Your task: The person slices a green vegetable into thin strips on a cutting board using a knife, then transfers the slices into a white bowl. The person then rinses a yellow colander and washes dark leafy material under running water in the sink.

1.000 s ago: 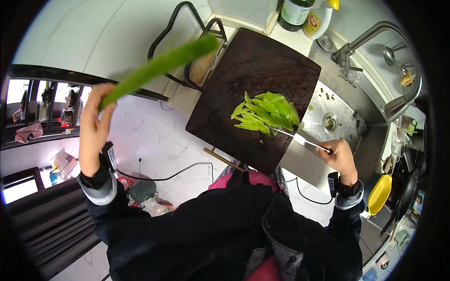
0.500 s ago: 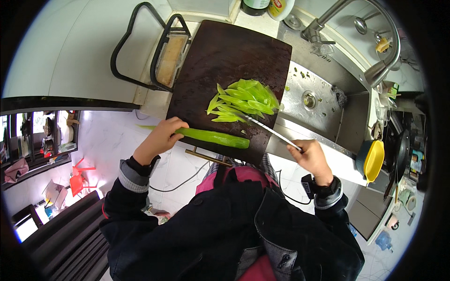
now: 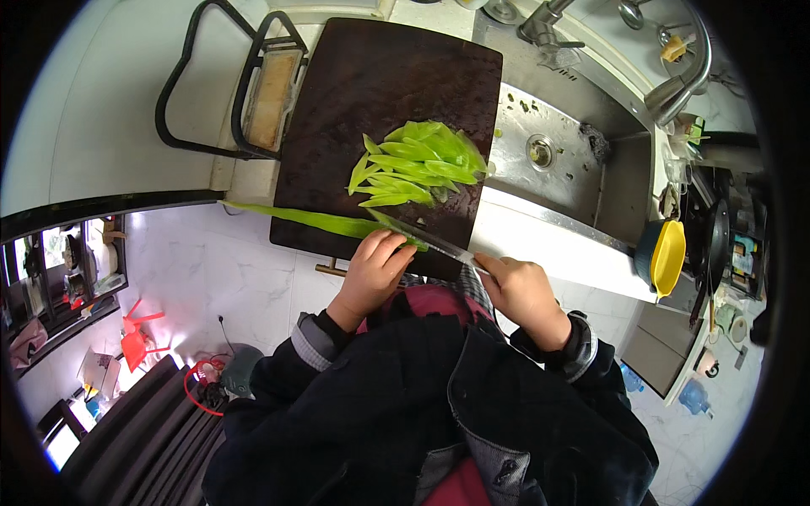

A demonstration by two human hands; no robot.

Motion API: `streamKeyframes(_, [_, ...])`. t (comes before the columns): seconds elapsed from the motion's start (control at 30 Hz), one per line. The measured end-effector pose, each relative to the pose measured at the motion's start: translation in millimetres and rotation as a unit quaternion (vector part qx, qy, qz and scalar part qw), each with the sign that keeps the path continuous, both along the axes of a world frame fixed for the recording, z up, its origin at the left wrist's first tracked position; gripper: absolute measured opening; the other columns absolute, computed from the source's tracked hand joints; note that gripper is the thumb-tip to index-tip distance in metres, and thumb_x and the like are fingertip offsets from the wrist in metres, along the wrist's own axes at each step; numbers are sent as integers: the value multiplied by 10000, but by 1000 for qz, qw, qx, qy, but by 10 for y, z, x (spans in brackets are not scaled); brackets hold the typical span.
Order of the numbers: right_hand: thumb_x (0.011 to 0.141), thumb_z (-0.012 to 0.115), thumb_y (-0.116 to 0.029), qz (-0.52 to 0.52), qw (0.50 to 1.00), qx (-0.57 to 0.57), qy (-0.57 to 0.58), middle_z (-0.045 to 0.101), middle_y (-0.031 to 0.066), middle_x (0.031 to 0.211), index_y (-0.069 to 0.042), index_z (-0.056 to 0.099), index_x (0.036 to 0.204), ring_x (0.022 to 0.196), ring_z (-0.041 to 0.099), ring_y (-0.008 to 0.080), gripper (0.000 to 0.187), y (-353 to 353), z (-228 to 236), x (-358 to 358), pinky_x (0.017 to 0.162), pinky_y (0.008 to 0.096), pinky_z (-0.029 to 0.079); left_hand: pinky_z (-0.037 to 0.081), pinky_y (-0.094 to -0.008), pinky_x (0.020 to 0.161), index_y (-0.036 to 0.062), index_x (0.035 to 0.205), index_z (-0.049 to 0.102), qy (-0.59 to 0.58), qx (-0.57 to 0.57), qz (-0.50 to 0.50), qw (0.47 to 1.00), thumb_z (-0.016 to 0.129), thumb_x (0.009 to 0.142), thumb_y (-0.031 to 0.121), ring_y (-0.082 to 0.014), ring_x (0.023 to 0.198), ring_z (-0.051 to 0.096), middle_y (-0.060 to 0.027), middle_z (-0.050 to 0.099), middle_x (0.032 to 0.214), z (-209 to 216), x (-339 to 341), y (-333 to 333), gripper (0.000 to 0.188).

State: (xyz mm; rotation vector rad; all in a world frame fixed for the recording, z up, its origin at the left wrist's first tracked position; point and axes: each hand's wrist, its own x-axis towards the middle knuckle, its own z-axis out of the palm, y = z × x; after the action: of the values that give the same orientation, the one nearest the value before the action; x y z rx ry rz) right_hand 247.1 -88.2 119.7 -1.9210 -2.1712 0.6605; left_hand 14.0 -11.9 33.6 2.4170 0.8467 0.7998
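Note:
A long peeled green celtuce stem (image 3: pixel 325 221) lies along the near edge of the dark cutting board (image 3: pixel 384 76), its thin end sticking out past the board's left side. My left hand (image 3: pixel 371 274) rests over the thick right part with fingers closed on it, hiding some of it. In my right hand (image 3: pixel 527 299) is a kitchen knife (image 3: pixel 434 241), gripped by the handle. Its blade lies slantwise across the stem, close to my left fingertips; whether it has cut in, I cannot tell. Beyond the blade sits a pile of thin celtuce slices (image 3: pixel 413 169).
Right of the board is a steel sink (image 3: pixel 548 181) with green scraps and a faucet (image 3: pixel 675 97). A black metal rack (image 3: pixel 245 93) stands at the left. A yellow basin (image 3: pixel 669 257) sits on the right, beside a black pan (image 3: pixel 717 244).
My left hand has moved right along the stem to its thick end. The knife has come from the slice pile down to the stem. The whole view has shifted slightly.

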Motion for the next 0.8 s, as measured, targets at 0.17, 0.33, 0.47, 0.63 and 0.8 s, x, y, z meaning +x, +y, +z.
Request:
streamKeyframes(0.17, [801,606,-174,34,997,19,-65,577,77,610,-51,620,1059,531,593,225,285,-40,102,-57,475,327,471,455,-377,811,71,933,645,-42,9,13,999,677,699,27,-298,909,550,-75,596,953,-236,28,27,240])
streamKeyframes(0.33, [793,592,-156,53,994,3,-99,567,75,584,-46,611,1023,494,582,210,256,-11,174,-47,433,321,456,459,-386,821,84,915,653,-60,-6,36,997,694,677,27,-294,921,552,-70,591,966,-383,57,-29,248])
streamKeyframes(0.47, [814,585,-147,52,992,-57,-96,569,86,589,-51,626,1009,505,581,248,221,-1,221,13,468,351,468,461,-387,832,95,927,659,-71,12,31,997,700,672,30,-287,939,552,-60,584,996,-421,50,-31,266])
streamKeyframes(0.63, [827,577,-153,44,989,-121,-71,586,110,611,-62,623,1021,545,597,285,220,115,84,-18,503,383,481,460,-384,846,105,949,662,-78,-1,28,997,699,675,34,-274,954,549,-49,582,1015,-402,58,-21,285])
streamKeyframes(0.8, [835,577,-176,31,993,-99,-61,590,109,625,-68,616,1024,547,596,288,221,253,-46,-83,507,383,484,465,-378,839,107,932,667,-79,10,34,996,707,671,42,-257,954,547,-39,584,1028,-382,68,-6,273])
